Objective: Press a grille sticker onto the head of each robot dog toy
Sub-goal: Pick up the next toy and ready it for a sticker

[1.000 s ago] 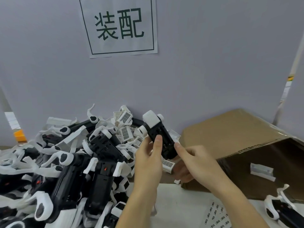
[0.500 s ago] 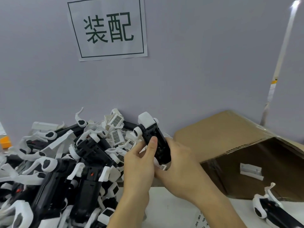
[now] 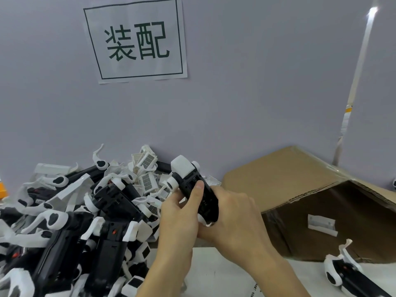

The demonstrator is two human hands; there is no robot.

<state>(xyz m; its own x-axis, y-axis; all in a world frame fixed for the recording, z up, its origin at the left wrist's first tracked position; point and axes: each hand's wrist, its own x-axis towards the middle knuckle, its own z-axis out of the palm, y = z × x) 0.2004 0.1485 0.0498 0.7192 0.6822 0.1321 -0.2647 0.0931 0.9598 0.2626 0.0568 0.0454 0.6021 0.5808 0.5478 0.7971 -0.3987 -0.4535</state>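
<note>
We hold one robot dog toy [image 3: 194,189] above the table edge, its black underside facing us and its white head end tilted up and away toward the wall. Our left hand [image 3: 179,219] grips the body from the left, thumb laid flat along the black panel and the other fingers curled behind it. Our right hand [image 3: 233,217] wraps the lower end of the body from the right, fingers clamped around it and hidden beneath. Left of our left fingers lies the pile of robot dog toys [image 3: 70,221], some heads already bearing a grille sticker [image 3: 147,161]. Right of our right fingers sits an open cardboard box [image 3: 300,189]. Another toy [image 3: 347,277] lies near the lower right corner.
</note>
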